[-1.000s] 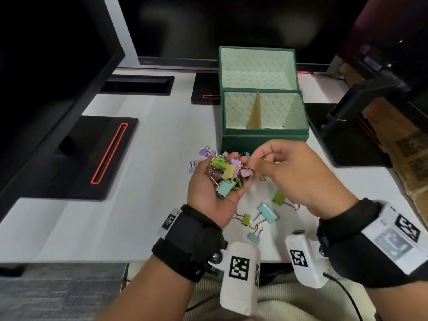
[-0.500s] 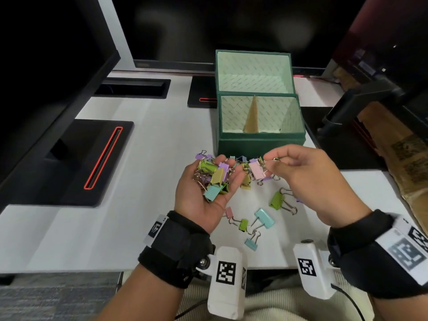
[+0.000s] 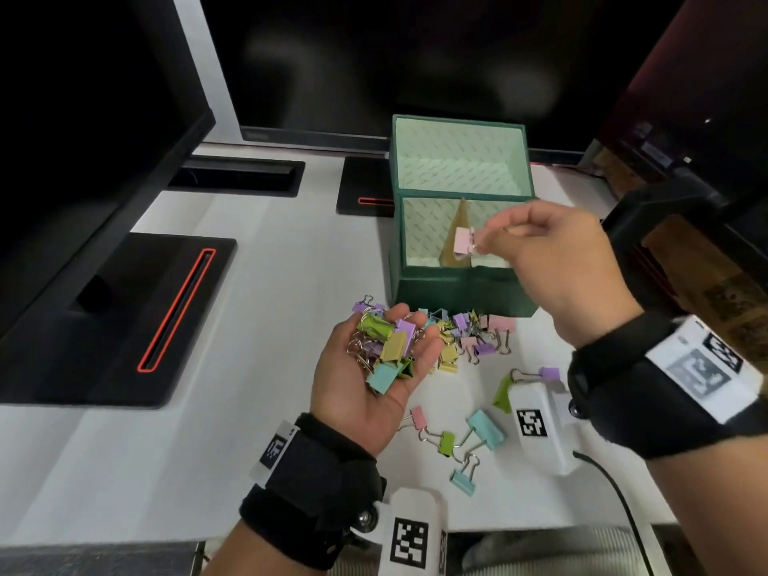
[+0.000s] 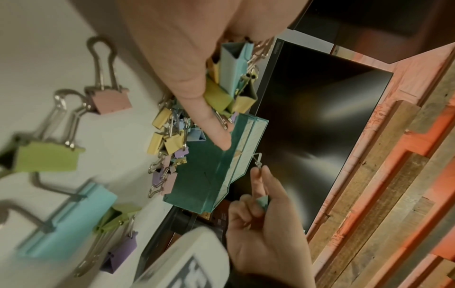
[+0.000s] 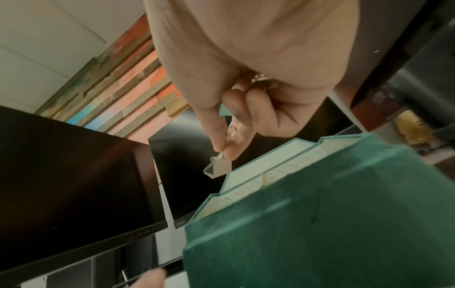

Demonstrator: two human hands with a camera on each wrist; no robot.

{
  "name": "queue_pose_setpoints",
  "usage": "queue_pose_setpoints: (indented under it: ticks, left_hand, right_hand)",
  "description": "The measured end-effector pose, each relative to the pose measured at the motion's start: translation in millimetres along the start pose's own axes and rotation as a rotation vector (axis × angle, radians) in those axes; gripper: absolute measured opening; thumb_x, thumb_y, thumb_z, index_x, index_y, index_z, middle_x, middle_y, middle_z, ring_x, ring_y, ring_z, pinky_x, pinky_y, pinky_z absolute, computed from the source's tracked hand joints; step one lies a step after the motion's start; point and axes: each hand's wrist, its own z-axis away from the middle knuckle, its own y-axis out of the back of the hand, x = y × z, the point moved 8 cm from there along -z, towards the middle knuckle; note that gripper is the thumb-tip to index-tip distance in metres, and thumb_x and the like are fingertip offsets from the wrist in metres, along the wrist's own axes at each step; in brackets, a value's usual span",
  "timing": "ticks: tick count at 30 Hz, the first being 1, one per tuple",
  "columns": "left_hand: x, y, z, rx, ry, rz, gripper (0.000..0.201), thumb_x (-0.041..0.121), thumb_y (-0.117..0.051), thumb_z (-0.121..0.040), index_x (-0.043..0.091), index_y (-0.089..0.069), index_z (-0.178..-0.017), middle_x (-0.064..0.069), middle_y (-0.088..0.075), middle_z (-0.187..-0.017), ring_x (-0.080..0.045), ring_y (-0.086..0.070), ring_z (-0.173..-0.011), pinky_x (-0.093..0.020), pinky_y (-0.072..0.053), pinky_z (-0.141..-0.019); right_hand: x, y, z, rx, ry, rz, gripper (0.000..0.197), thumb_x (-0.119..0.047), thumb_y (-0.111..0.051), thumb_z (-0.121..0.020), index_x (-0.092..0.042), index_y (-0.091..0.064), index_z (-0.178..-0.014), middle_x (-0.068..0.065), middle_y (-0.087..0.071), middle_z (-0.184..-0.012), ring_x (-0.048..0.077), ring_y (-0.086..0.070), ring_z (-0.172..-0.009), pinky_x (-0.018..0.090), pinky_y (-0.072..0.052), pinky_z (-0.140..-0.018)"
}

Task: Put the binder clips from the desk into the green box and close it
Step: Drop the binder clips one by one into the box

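Note:
The green box (image 3: 457, 291) stands open on the white desk, its lid (image 3: 459, 160) upright behind it and a tan divider inside. My right hand (image 3: 492, 232) pinches a pink binder clip (image 3: 462, 241) by its wire handle, hanging over the box's opening. The right wrist view shows that pink clip (image 5: 219, 170) just above the box rim (image 5: 258, 175) and a teal clip (image 5: 222, 110) tucked in the curled fingers. Palm up in front of the box, my left hand (image 3: 386, 332) cups a heap of coloured clips (image 3: 388, 353). More clips (image 3: 478, 332) lie against the box front, and several clips (image 3: 461, 438) lie nearer me.
A dark monitor (image 3: 83, 139) stands at the left on a black base with a red line (image 3: 174, 309). A second black base (image 3: 361, 189) and a cable slot (image 3: 237, 176) are further back. A black stand (image 3: 665, 209) is at the right. The desk's front edge (image 3: 124, 534) is near me.
My right hand has lifted the pink clip from beside the left palm up and forward, over the box's opening. The left hand has stayed with its heap.

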Motion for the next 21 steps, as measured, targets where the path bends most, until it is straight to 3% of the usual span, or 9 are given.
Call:
queue_pose_setpoints:
  ticks: [2, 6, 9, 13, 16, 18, 21]
  left_hand:
    - [1, 0, -1, 0.000, 0.001, 0.001, 0.041, 0.033, -0.048, -0.098, -0.003, -0.066, -0.105, -0.023, -0.073, -0.095, -0.034, -0.074, -0.079, -0.047, -0.061, -0.073]
    - [0, 0, -3, -0.002, 0.017, -0.006, 0.041, 0.034, -0.047, -0.098, -0.002, -0.067, -0.101, -0.022, -0.073, -0.095, -0.033, -0.074, -0.080, -0.045, -0.061, -0.071]
    - [0, 1, -5, -0.008, 0.023, -0.008, 0.042, 0.033, -0.046, -0.099, -0.002, -0.068, -0.099, -0.022, -0.073, -0.095, -0.033, -0.074, -0.080, -0.044, -0.061, -0.072]
    - [-1, 2, -6, -0.005, 0.026, -0.009, 0.042, 0.033, -0.046, -0.099, -0.001, -0.069, -0.097, -0.022, -0.073, -0.096, -0.033, -0.074, -0.080, -0.046, -0.061, -0.074]
    - [-1, 1, -6, -0.015, 0.023, -0.008, 0.043, 0.033, -0.046, -0.099, -0.001, -0.070, -0.094, -0.021, -0.073, -0.094, -0.032, -0.074, -0.079, -0.045, -0.061, -0.073]
    - [-4, 1, -6, -0.024, 0.028, -0.004, 0.044, 0.033, -0.046, -0.099, -0.002, -0.071, -0.091, -0.021, -0.073, -0.092, -0.032, -0.074, -0.077, -0.045, -0.061, -0.073]
    - [-7, 0, -6, -0.028, 0.037, -0.014, 0.044, 0.034, -0.045, -0.100, -0.002, -0.069, -0.095, -0.021, -0.072, -0.092, -0.032, -0.073, -0.078, -0.045, -0.060, -0.075]
  right_hand:
    - [-8, -10, -13, -0.022, 0.018, 0.047, 0.006, -0.020, -0.078, -0.079, -0.018, -0.073, -0.083, 0.003, -0.074, -0.085, 0.011, -0.066, -0.078, 0.015, -0.046, -0.063]
    - [-19, -25, -28, -0.053, 0.050, 0.156, 0.004, -0.019, -0.076, -0.080, -0.019, -0.072, -0.079, 0.000, -0.071, -0.076, 0.008, -0.058, -0.062, 0.020, -0.045, -0.059]
    - [-20, -36, -30, -0.116, 0.054, 0.229, 0.006, -0.024, -0.077, -0.080, -0.022, -0.072, -0.082, -0.002, -0.068, -0.075, 0.011, -0.058, -0.061, 0.024, -0.048, -0.060]
    - [-12, -43, -25, -0.237, 0.026, 0.335, 0.019, -0.039, -0.073, -0.083, -0.024, -0.069, -0.095, -0.011, -0.057, -0.074, -0.001, -0.050, -0.055, 0.019, -0.036, -0.054]
    - [-9, -33, -24, -0.176, 0.002, 0.289, 0.031, -0.043, -0.066, -0.088, -0.012, -0.064, -0.082, -0.016, -0.052, -0.053, -0.005, -0.047, -0.041, 0.015, -0.031, -0.048]
    - [-4, -29, -21, -0.173, -0.024, 0.245, 0.033, -0.044, -0.065, -0.089, -0.014, -0.057, -0.077, -0.014, -0.042, -0.043, -0.002, -0.039, -0.031, 0.010, -0.029, -0.038]
    - [4, -22, -14, -0.213, -0.074, 0.191, 0.026, -0.043, -0.067, -0.087, -0.022, -0.057, -0.077, -0.003, -0.040, -0.061, 0.009, -0.031, -0.040, 0.015, -0.029, -0.040]
